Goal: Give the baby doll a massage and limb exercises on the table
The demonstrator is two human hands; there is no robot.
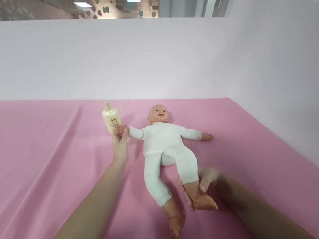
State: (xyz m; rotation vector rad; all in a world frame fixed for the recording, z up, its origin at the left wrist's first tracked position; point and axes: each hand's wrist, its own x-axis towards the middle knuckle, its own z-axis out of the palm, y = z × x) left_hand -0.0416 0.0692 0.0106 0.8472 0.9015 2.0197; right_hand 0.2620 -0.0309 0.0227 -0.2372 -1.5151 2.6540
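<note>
A baby doll [162, 135] in a white cloth suit lies on its back on the pink sheet, head toward the wall and feet toward me. My left hand [119, 143] pinches the doll's hand [121, 129] on the left, thumb on top. The doll's other arm stretches out to the right. Around the lower leg on the right, my right hand [209, 177] is closed, its thumb in front and fingers behind near the ankle [193, 189]. The other foot [176, 224] rests free. Just behind my left hand stands a cream lotion bottle [111, 119] with a face drawn on it.
A pink sheet [45, 156] covers the table, with long creases at the left. White walls [125, 63] rise behind it and at the right. Above the back wall, a window [110, 0] shows ceiling lights and hanging shapes. The table's front edge runs below the doll's feet.
</note>
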